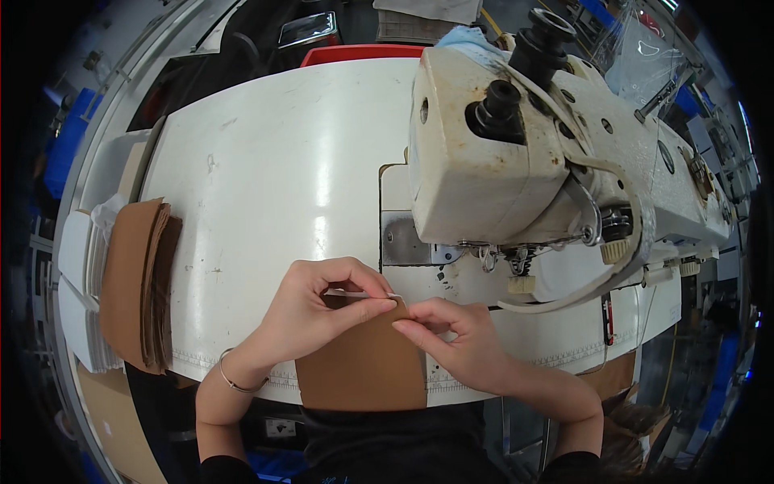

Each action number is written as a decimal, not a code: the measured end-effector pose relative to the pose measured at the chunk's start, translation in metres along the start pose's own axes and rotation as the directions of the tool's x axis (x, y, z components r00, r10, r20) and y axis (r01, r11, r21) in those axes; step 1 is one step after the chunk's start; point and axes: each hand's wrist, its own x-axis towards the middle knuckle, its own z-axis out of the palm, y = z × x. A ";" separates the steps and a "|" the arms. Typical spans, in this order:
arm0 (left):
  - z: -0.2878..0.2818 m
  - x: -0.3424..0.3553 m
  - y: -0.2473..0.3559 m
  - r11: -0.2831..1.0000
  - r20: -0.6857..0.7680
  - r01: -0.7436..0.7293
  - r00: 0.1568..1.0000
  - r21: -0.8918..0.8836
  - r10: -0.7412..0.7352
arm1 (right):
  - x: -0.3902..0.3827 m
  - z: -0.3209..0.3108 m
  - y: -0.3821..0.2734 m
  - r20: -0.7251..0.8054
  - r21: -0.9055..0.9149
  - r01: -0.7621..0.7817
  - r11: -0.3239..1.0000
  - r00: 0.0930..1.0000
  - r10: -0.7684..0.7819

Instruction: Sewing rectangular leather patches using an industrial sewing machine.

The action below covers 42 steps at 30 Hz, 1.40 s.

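Observation:
A tan-brown flat panel (363,367), leather-like, lies at the table's front edge and hangs slightly over it. My left hand (322,310) pinches its far edge near the top right corner, thumb on the face. A thin white strip (345,294) runs along that edge under the left fingers. My right hand (459,335) has thumb and forefinger closed on the panel's right edge, just below the corner. Just beyond my hands stands a cream industrial sewing machine (488,161), with its metal plate (407,238) set in the table.
Stacked brown panels (133,282) lean at the table's left edge, beside a pile of white pieces (76,315). A red tray (363,54) lies past the far edge. A pale hose (564,302) curves below the machine head. A small red-and-black tool (608,319) lies at the right.

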 end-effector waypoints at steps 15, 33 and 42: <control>0.002 -0.002 0.003 1.000 -0.029 0.022 0.999 -0.019 -0.023 | 0.000 -0.002 -0.004 0.010 -0.018 -0.045 0.999 0.999 0.045; 0.002 0.004 -0.008 0.997 -0.010 -0.022 1.000 -0.067 0.022 | 0.001 -0.024 0.016 0.576 -0.704 0.684 -0.193 0.391 -0.717; 0.029 0.041 -0.022 0.906 -0.032 -0.189 0.976 0.380 0.217 | 0.002 -0.041 0.022 0.642 -0.712 0.682 -0.169 0.534 -0.551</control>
